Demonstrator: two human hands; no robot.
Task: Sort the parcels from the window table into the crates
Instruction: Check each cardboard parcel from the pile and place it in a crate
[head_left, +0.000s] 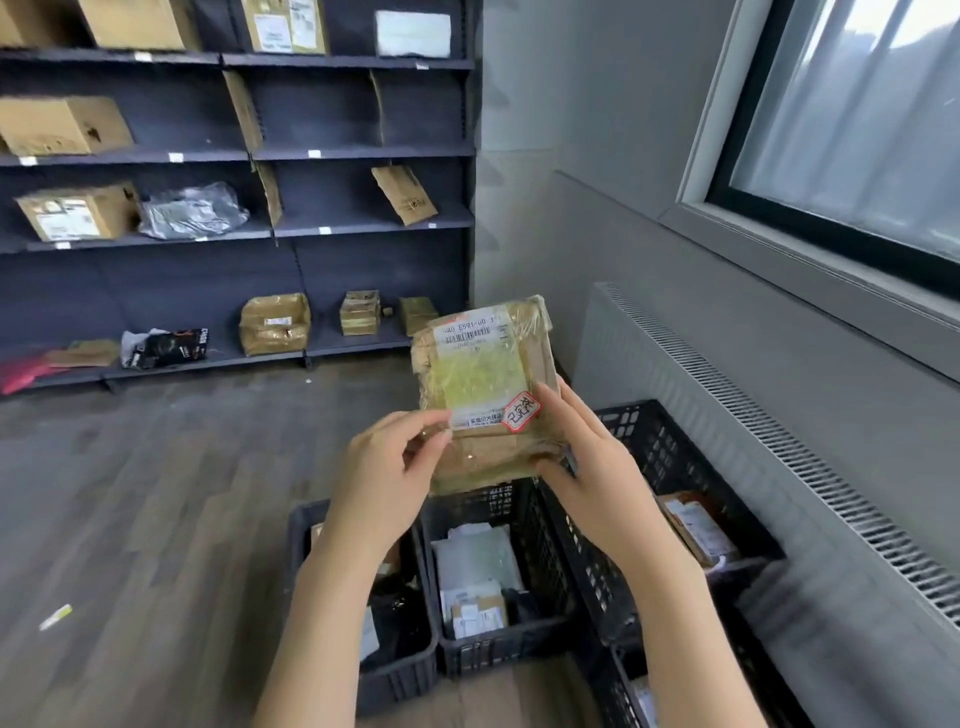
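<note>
Two hands hold one taped cardboard parcel (485, 389) upright above the black crates (524, 649) on the floor. Head view: the parcel's lower corners are covered by the fingers, its label print is too blurred to read, and the left crate (395, 670) is largely hidden behind the left forearm. A further crate at the bottom right is cut off by the frame edge. Left hand (387, 473): thumb and fingertips pinch the parcel's lower left edge. Right hand (582, 462): thumb and fingers curl round the lower right corner. Parcels lie in the middle crate (519, 499) and the right crate (670, 457). Shelving (358, 150) with boxes stands behind.
</note>
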